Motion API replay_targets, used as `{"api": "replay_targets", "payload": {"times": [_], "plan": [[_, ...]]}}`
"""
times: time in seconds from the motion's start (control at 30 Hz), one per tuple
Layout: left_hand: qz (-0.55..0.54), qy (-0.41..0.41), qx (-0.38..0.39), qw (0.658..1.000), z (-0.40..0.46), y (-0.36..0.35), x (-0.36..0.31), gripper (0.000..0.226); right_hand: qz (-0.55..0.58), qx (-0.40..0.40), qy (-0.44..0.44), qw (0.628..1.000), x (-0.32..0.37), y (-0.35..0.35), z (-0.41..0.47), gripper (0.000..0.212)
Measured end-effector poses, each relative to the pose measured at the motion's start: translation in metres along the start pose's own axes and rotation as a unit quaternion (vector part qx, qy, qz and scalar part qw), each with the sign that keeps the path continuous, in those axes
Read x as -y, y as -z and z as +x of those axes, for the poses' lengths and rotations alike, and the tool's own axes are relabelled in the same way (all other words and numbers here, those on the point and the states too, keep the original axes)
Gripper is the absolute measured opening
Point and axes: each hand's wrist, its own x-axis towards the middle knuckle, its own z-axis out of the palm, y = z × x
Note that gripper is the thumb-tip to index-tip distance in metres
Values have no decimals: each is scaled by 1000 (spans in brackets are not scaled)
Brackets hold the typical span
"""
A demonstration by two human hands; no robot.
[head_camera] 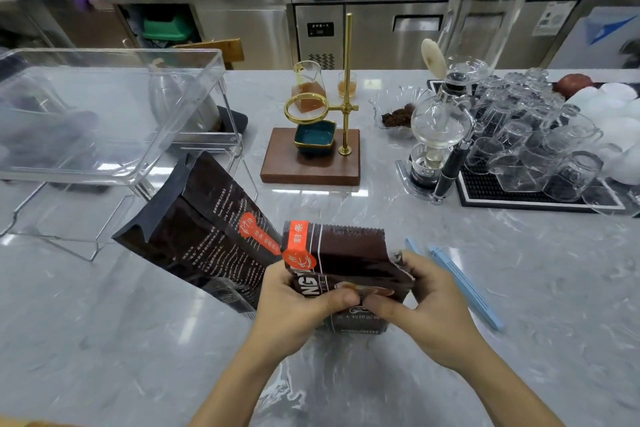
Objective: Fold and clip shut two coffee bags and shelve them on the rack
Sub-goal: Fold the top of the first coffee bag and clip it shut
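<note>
Both hands work on the nearer coffee bag (349, 263), which stands on the grey marble counter (104, 340) right in front of the person. Left hand (298, 302) grips the bag's left side, fingers wrapped behind it and thumb pressed across the front. Right hand (426, 305) grips the right side the same way, and its thumb meets the left thumb at the middle of the front panel, where the top of the bag is bent over toward the person. An orange label strip runs down the bag's upper left corner.

The second coffee bag (204, 236) stands just to the left, touching or nearly touching the first, leaning away with its top still open and unfolded. Two light blue bag clips (464, 284) lie on the counter just right of the right hand, side by side and slanting away.

Further left, a clear plastic bin (114, 107) sits on a thin wire rack (69, 236). Behind the bags stands a brass pour-over stand (347, 87) on a wooden base, with a small teal dish (315, 137) under its ring. To the right are a glass siphon brewer (440, 135) and a black mat (485, 191) loaded with upturned glass cups (540, 149).
</note>
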Motion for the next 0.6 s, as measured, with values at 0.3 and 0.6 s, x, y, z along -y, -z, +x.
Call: {"api": "replay_targets", "payload": {"times": [0.3, 0.6], "plan": [[28, -39, 1, 999, -4, 1, -5, 35, -36, 4, 13, 999, 3, 3, -4, 23], [13, -44, -1, 999, -7, -1, -18, 24, -9, -4, 38, 999, 7, 1, -3, 19]]}}
